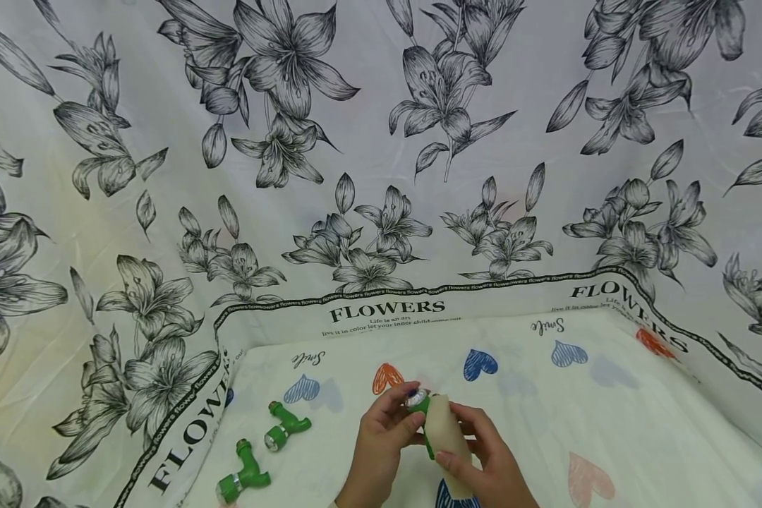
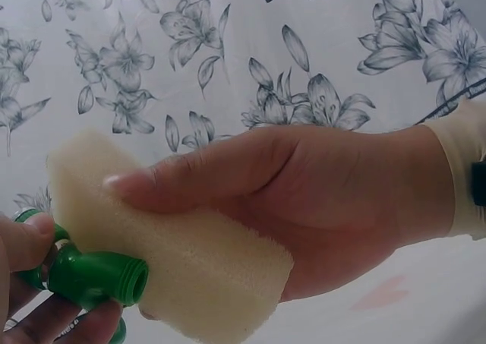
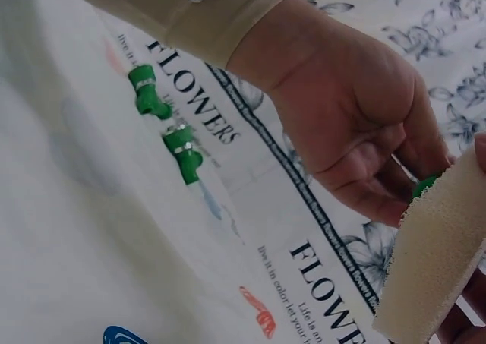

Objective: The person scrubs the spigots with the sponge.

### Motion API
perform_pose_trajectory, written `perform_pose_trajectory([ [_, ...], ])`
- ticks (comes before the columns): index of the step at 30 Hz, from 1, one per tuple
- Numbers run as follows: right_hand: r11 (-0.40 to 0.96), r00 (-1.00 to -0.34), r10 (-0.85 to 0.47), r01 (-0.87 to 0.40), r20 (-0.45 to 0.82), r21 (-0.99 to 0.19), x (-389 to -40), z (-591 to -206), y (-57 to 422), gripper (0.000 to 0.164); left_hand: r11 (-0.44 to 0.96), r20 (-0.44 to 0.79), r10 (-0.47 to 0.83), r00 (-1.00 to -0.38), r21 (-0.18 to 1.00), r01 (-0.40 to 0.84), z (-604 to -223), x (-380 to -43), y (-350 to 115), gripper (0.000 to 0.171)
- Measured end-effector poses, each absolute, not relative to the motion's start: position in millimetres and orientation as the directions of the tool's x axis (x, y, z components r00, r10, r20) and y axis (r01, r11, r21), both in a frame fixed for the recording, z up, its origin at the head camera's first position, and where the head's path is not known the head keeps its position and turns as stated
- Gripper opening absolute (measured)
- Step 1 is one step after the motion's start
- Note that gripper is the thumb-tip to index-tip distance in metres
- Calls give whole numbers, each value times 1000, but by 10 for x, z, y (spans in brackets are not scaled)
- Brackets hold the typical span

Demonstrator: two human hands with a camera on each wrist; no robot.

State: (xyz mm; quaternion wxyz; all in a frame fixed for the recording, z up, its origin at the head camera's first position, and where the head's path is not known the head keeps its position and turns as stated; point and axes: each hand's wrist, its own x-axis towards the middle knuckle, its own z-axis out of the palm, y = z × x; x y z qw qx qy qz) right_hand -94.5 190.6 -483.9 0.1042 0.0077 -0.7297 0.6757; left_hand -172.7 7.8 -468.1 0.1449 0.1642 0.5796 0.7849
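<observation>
Near the front of the cloth, my left hand (image 1: pixel 384 441) pinches a green plastic tap (image 1: pixel 418 402) between thumb and fingers. Its open threaded end faces outward in the left wrist view, where the same tap (image 2: pixel 91 276) lies against a sponge. That cream, block-shaped sponge (image 1: pixel 447 437) is gripped by my right hand (image 1: pixel 492 451), thumb on one broad face. In the right wrist view the sponge (image 3: pixel 437 245) hides most of the tap, and only a bit of green shows by the left hand (image 3: pixel 349 108).
Two more green taps, a nearer one (image 1: pixel 244 476) and a farther one (image 1: pixel 286 425), lie on the heart-printed white cloth (image 1: pixel 533 416) to the left. A flower-printed curtain (image 1: pixel 368 155) rises behind and along both sides.
</observation>
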Motion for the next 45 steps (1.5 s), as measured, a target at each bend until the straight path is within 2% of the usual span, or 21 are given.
perform_pose_trajectory([
  [15, 195, -969, 235, -30, 76, -980, -1081, -4984, 1999, 66, -279, 60, 479, -876, 956, -87, -4666, -1680, 19, 46],
  [25, 123, -975, 223, 31, -3, -992, -1084, -5027, 1980, 67, -276, 74, 480, -874, 958, -71, -4695, -1690, 17, 46],
  [35, 106, -976, 127, -163, 176, -981, -982, -4905, 1864, 54, -291, 44, 421, -906, 952, -89, -4717, -1720, 11, 53],
  [39, 130, -958, 102, -254, 268, -958, -956, -4879, 1862, 53, -311, 43, 440, -897, 944, -107, -4735, -1719, 11, 55],
  [45, 148, -947, 142, -268, 288, -952, -942, -4845, 1891, 54, -313, 50, 445, -894, 944, -103, -4765, -1740, 3, 48],
])
